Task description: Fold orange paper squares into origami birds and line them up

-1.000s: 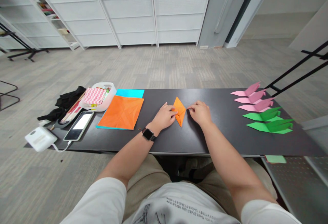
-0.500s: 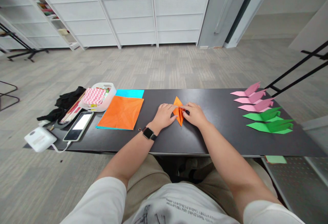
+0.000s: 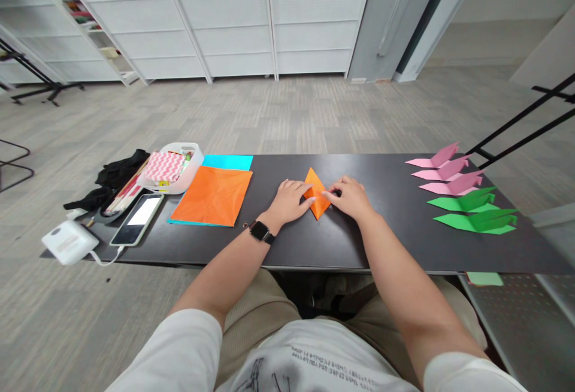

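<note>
Orange paper diamond (image 3: 317,190), part-folded, on the table (image 3: 395,182) between both hands

Left hand (image 3: 290,201) sits half open, fingertips and thumb against the near edge, not gripping; right hand (image 3: 351,196) is curled at the other corner, can't tell if it's pinching. Left side: orange sheet (image 3: 214,196) over blue paper (image 3: 227,162), unshaped. Far right: three pink birds (image 3: 448,186) and two green ones (image 3: 471,222), looking done.

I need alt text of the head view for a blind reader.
Left hand and right hand touch a folded orange paper on a dark table. An orange sheet lies left; paper birds, pink and green, lie right.
</note>
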The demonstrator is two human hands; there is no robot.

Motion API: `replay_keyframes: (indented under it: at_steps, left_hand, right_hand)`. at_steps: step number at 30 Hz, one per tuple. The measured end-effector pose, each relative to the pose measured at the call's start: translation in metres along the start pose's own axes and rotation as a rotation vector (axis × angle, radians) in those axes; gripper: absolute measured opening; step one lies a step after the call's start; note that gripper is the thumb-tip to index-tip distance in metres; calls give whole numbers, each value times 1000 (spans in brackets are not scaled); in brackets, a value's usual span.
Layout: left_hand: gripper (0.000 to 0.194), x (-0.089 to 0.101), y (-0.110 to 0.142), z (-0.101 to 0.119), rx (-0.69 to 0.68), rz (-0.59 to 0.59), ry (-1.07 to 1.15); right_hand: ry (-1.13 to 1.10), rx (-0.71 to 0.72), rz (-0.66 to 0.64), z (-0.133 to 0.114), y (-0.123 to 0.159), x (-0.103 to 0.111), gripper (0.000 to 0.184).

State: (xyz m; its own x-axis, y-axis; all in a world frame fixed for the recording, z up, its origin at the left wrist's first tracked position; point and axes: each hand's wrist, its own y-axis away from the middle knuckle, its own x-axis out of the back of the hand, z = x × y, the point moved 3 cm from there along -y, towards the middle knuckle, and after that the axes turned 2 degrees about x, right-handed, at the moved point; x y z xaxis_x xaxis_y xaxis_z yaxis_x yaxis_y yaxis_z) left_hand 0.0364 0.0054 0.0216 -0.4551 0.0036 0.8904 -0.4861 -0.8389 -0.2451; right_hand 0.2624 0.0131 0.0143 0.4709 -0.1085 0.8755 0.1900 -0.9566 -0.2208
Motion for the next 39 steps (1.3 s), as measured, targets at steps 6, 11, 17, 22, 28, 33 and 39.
replay_keyframes:
  at_steps: [6,11,17,22,28,33,39]
  left_hand:
    - [24,-1,-2,-2,23,26,70]
    - [19,5,1,-10,48,59,81]
    - [27,12,4,-26,-23,23,85]
    - [23,14,0,-29,-129,-1,101]
    - [15,10,0,-26,-166,-72,97]
    - [17,10,-1,-24,-154,-108,58]
    - [26,12,-1,-19,-139,-19,76]
  right_hand:
    - [32,116,-50,3,1,-7,26]
    - [66,99,-51,9,0,-10,26]
    - [58,80,-42,14,0,-10,27]
    - [58,98,-58,14,0,-10,28]
    - [31,115,-60,15,0,-11,29]
    - [12,114,-60,13,0,-10,28]
    - [-146,132,-101,8,-1,3,47]
